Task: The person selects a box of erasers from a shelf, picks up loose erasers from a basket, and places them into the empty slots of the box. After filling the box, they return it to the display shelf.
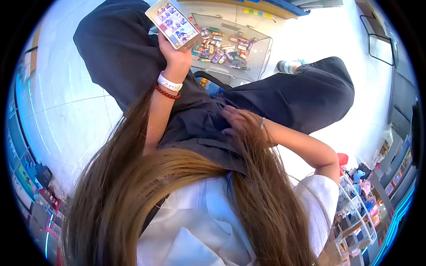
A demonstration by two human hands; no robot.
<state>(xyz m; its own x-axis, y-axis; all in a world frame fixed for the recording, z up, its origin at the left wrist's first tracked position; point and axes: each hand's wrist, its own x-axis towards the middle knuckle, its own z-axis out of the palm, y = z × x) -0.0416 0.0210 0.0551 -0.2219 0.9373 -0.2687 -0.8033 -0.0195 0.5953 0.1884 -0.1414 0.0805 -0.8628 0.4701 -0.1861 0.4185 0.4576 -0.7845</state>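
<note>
My left hand (175, 55) is raised above my left knee, its fingers wrapped round a flat box (174, 24) with rows of small coloured pictures on its upper face. A white watch and a red bead bracelet are on that wrist. Just right of the box, a clear bin (262, 57) on the floor holds many small, colourful packets or sticks (222, 48). My right hand (239, 120) rests on the dark trousers (284, 95) at my lap, partly covered by long hair; its fingers are bent, and whether they hold anything is hidden.
My shoe (288, 66) shows beyond the right knee. A blue and yellow item (211, 86) lies between my legs, below the bin. At the lower right stands a white rack (355, 217) with plush-like goods; shelves (26, 177) line the far left.
</note>
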